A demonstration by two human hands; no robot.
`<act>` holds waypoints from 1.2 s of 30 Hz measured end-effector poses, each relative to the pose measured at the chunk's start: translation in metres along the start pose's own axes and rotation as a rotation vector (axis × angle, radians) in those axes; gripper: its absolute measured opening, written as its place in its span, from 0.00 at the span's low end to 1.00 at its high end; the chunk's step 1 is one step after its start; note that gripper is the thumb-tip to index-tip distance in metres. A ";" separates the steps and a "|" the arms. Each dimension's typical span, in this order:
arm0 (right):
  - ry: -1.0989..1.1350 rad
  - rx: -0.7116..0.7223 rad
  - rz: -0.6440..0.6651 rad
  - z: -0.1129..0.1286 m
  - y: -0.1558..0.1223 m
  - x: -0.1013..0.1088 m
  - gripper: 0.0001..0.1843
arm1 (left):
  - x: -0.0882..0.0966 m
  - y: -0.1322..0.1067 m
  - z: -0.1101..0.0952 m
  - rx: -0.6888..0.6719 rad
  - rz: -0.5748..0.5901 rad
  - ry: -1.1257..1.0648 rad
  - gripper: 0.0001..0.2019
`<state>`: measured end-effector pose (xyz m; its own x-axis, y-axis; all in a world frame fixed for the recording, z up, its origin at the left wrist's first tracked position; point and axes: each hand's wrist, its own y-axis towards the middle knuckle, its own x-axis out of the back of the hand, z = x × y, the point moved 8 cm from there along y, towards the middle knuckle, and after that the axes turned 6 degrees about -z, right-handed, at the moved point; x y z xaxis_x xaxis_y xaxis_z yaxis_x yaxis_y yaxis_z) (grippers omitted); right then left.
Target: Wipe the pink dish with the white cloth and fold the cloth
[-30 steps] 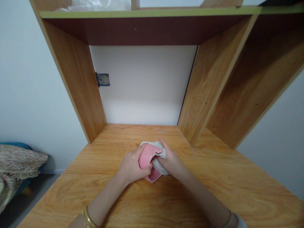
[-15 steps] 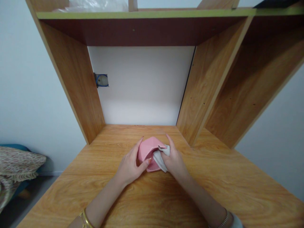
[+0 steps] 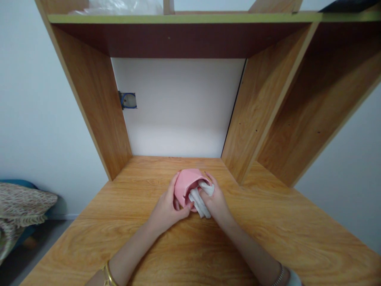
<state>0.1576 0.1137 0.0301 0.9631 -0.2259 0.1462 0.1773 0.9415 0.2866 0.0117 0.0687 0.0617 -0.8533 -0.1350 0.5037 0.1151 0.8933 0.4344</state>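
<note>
Pink bowl [image 3: 188, 179]: held tilted over the counter [image 3: 190, 254], its opening toward the person.
Pale cloth [image 3: 199, 202]: bunched, partly inside the bowl's opening.
Left hand [image 3: 166, 207]: grasping the bowl's left side.
Right hand [image 3: 216, 200]: grasping the cloth at the opening.
Shelf [image 3: 178, 19]: above the counter.

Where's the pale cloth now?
Head view, just right of lower centre: the pale cloth is in the right hand, partly inside the opening of the pink faceted bowl in the left hand.
</note>
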 end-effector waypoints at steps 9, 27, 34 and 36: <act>-0.435 0.067 0.020 0.013 0.003 0.007 0.36 | 0.007 0.001 -0.001 -0.020 -0.003 0.141 0.39; -0.631 0.314 0.263 0.036 -0.013 -0.005 0.41 | 0.011 0.001 -0.012 -0.116 0.099 0.356 0.35; -0.579 0.332 0.223 0.037 -0.011 -0.003 0.41 | 0.008 -0.001 -0.006 -0.129 0.088 0.348 0.36; -0.564 0.328 0.190 0.037 -0.010 0.000 0.41 | 0.007 0.000 -0.004 -0.137 0.084 0.289 0.35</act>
<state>0.1484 0.0947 0.0623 0.7028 -0.2438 0.6684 -0.1410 0.8731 0.4667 0.0076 0.0657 0.0687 -0.6605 -0.1969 0.7246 0.2631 0.8431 0.4690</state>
